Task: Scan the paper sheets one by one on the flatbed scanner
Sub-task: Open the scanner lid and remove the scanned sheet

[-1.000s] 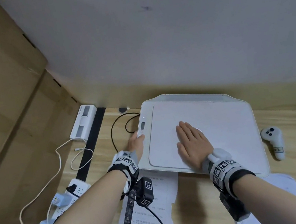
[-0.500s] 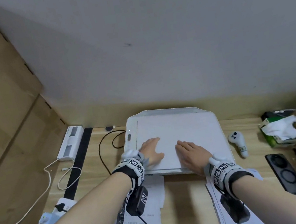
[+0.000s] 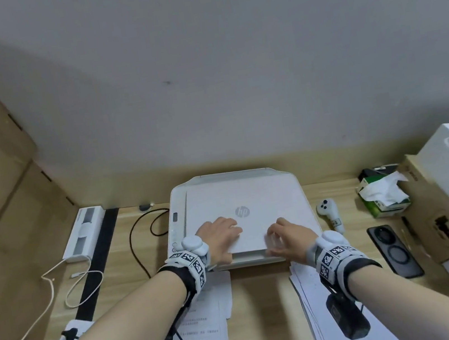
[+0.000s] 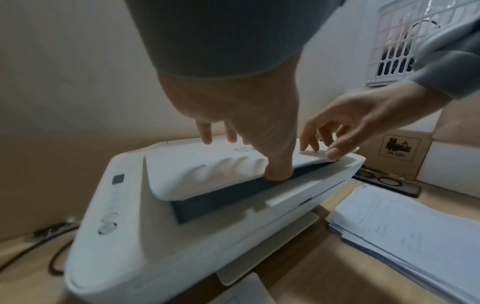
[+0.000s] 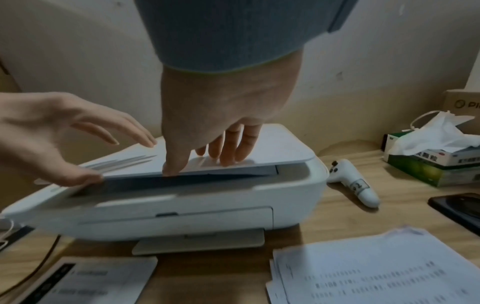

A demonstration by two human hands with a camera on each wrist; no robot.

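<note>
The white flatbed scanner [image 3: 178, 230] sits at the back of the wooden desk. Its lid [image 3: 250, 195] is lifted a crack at the front, with a dark gap under it in both wrist views. My left hand [image 3: 228, 237] grips the lid's front edge [image 4: 187, 174], thumb under it and fingers on top. My right hand [image 3: 277, 235] pinches the same edge [image 5: 280, 144] further right, its thumb at the rim. One paper stack [image 3: 343, 312] lies at the front right. Printed sheets [image 3: 204, 328] lie at the front left.
Right of the scanner are a white controller [image 3: 331, 217], a green tissue box [image 3: 383, 197], a black phone [image 3: 395, 251] and a cardboard box [image 3: 436, 212]. On the left are a white power strip [image 3: 83, 233] and a black cable [image 3: 140, 242]. The wall is close behind.
My left hand came from the scanner's left side onto the lid's front edge. My right hand slid back from lying flat on the lid to that edge. The lid's front has risen slightly.
</note>
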